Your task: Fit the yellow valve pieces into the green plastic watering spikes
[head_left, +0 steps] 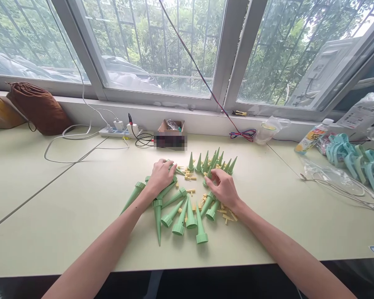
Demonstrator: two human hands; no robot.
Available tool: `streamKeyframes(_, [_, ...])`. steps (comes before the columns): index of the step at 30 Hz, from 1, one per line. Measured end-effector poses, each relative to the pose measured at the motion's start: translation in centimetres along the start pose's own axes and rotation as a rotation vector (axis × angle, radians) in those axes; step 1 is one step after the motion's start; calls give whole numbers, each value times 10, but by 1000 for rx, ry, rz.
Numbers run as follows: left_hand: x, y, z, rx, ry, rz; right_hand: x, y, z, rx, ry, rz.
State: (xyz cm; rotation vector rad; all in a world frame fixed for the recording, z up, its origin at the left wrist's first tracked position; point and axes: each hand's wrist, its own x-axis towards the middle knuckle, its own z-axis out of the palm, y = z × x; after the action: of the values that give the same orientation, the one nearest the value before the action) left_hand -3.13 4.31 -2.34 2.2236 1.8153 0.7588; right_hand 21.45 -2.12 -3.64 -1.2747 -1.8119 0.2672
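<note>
light-green plastic cone spikes w/ ribbed caps (201, 226) are spread on the pale yellow-green tabletop (81, 228), btwn the forearms & toward the near edge, laid at various angles. more of the same, the tip-up green spikes (191, 161), are stood in a cluster farther back. small pale-yellow plastic t-shaped pcs (227, 219) are scattered btwn & beside them.

the l hand (162, 174) is held palm-down over the l side of the pile, fingers bent by a spike; its fingertips are partly hidden, so whether anything's gripped can't be told. the r hand (222, 185) is placed at the cluster's near side, thumb & index brought in close at a standing spike; a firm grip can't be confirmed.

a small open cardboard box (166, 127) is set behind, near the window, w/ a white power strip (107, 133) to its l. turquoise plastic clips (350, 160) are piled far r, near a clear bottle w/ a yellow-orange label (313, 137).
</note>
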Motion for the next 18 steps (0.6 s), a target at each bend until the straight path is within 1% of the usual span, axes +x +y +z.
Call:
streamKeyframes(4, [0, -1, 1, -52, 82, 32, 0, -1, 0, 10, -12, -10])
streamKeyframes(8, [0, 2, -3, -103, 169, 76, 0, -2, 0, 9, -16, -8])
streamKeyframes(14, [-1, 8, -7, -150, 251, 135, 0, -2, 0, 2, -13, 3])
streamKeyframes(18, [-2, 14, -11, -213, 392, 204, 0, -1, 1, -7, 2, 19])
